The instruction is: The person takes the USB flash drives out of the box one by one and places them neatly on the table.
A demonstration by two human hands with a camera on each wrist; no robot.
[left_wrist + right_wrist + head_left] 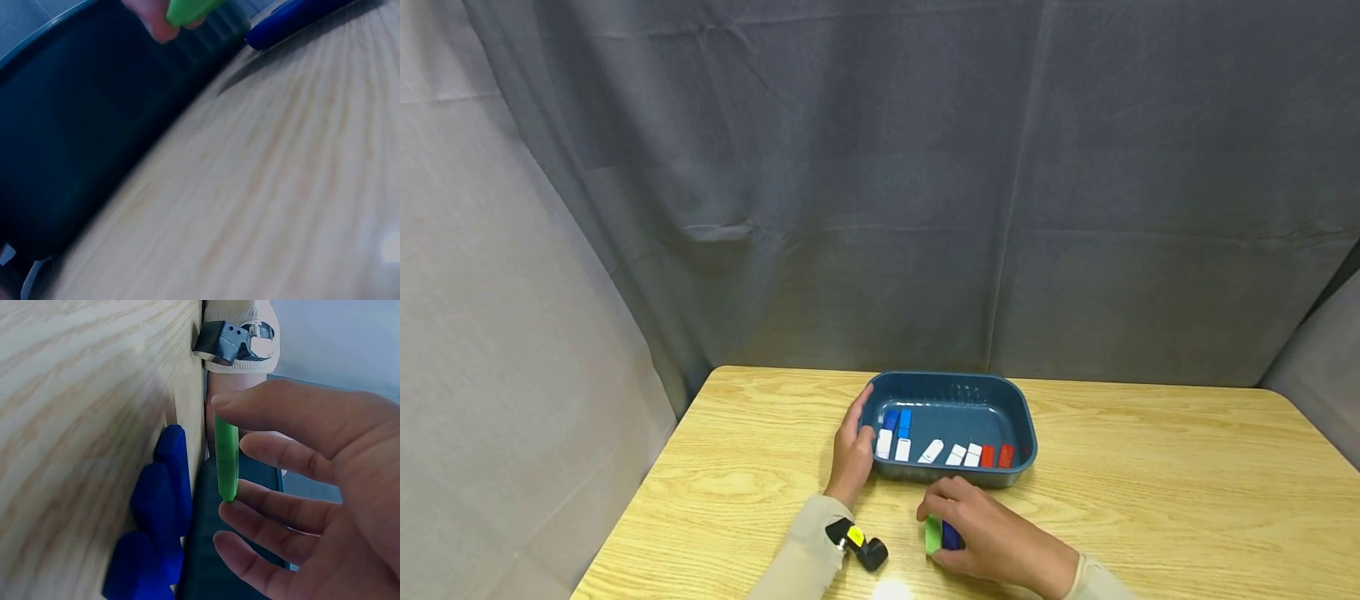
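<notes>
Pinching slim, smooth green piece point(226, 461) near rounded blue pieces point(155, 503): right grip point(985, 532). Touching glossy dark-teal round-cornered tray point(921, 388), fingers straight: left grip point(852, 457).

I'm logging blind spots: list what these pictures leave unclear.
Head view: most of the blue pieces on the table, behind the right hand.
Head view: near ends of white pieces, behind the front rim of the tray.
Left wrist view: tray contents, hidden by its wall.
Left wrist view: green piece, cut by top edge.

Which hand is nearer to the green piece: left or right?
Right. The right hand pinches the green piece; the left hand is farther away, against the left end of the tray.
</notes>
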